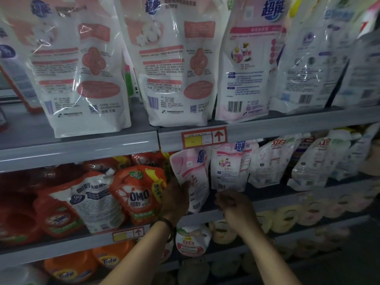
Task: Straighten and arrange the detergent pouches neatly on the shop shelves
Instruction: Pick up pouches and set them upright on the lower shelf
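Observation:
A pink and white detergent pouch stands tilted on the middle shelf. My left hand holds its lower left side, thumb on the front. To the right, my right hand hovers with loosely curled fingers just below a second pink and white pouch, holding nothing. Further white pouches lean along the same shelf to the right. Large white and pink pouches stand in a row on the upper shelf.
Orange OMO pouches and a white OMO pouch crowd the middle shelf left of my left hand. Orange Tide bottles and a small pink pouch sit on the lower shelf. Price tags hang on the shelf rails.

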`<act>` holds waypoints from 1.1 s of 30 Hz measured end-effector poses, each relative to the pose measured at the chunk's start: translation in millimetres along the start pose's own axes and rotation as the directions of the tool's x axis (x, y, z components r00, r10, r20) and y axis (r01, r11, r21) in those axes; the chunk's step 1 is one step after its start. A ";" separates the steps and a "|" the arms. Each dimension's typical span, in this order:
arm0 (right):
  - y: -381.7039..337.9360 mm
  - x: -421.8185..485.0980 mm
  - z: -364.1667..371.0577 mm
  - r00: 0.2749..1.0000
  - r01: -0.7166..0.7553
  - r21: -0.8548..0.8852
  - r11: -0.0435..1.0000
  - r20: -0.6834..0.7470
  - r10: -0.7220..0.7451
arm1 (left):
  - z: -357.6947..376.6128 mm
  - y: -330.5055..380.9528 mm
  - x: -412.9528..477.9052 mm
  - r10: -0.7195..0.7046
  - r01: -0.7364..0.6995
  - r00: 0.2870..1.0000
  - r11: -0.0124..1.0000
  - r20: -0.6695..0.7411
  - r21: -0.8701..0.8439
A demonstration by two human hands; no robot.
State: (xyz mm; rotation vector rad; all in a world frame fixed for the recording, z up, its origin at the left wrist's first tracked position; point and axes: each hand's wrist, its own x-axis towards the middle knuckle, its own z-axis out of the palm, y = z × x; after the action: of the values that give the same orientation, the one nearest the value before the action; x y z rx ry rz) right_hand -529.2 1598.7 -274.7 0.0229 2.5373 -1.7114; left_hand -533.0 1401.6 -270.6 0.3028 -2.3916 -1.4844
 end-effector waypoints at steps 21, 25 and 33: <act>-40.0 -4.5 -6.0 0.986 0.155 0.143 0.978 -0.075 -0.146 | -45.5 0.8 -32.6 0.085 -0.089 0.995 0.993 -0.049 -0.083; -40.0 -10.2 -0.5 0.975 0.204 0.121 0.972 -0.112 -0.191 | -52.9 13.3 -49.7 0.056 -0.054 0.998 0.987 0.013 -0.153; -62.5 -37.0 1.2 0.972 0.226 0.221 0.949 -0.109 -0.206 | -100.7 38.3 -77.2 0.078 -0.087 0.996 0.968 -0.048 -0.234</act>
State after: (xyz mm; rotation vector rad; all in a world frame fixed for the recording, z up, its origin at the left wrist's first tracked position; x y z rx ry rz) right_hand -495.9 1575.3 -214.5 -0.1787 2.4598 -2.1259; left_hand -424.8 1360.7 -205.8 0.1722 -2.1423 -1.6866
